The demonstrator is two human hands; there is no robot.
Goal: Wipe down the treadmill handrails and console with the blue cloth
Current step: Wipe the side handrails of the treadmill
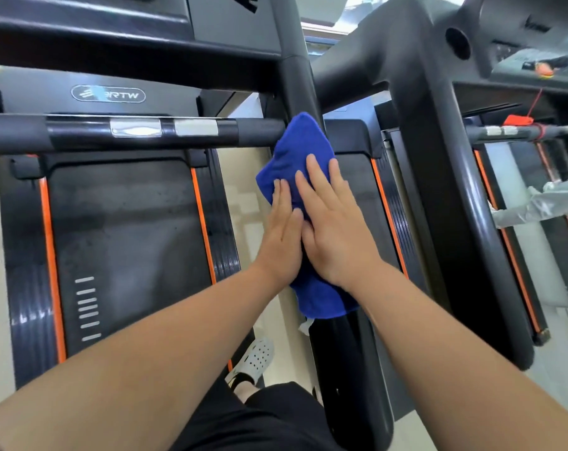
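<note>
Blue cloth (304,148) is lying draped over the right side handrail (347,369) of the treadmill. Its top edge is reaching up to where the crossbar (129,131) is meeting the dark upright post (297,83). Its lower end is hanging off the rail with a small white tag showing. We are pressing both hands flat on it: left hand (281,242) and right hand (336,229) side by side, touching each other. Fingers are lying straight, palms down, neither hand curling round the fabric. Right hand is sitting a bit further forward, its fingertips lying higher on the cloth than the left's. Both forearms are bare and reaching in from the bottom of the view.

Crossbar is running left from the cloth, black and grey, carrying two silver sensor pads (136,128) near its middle. Above it we are seeing the underside of the dark console (80,14). Below the bar an oval logo plate (108,93) is sitting on a grey cover. Then the black running belt (123,229) is stretching toward us, bordered by orange stripes (49,249).

To the right a second treadmill (439,157) is standing just beside ours, dark-framed. A red safety clip (517,120) is sitting on its own crossbar. We are wearing black shorts (260,418) and a white perforated shoe (256,359), showing below the arms near the belt's right edge. Pale floor (243,203) is showing between the two machines.
</note>
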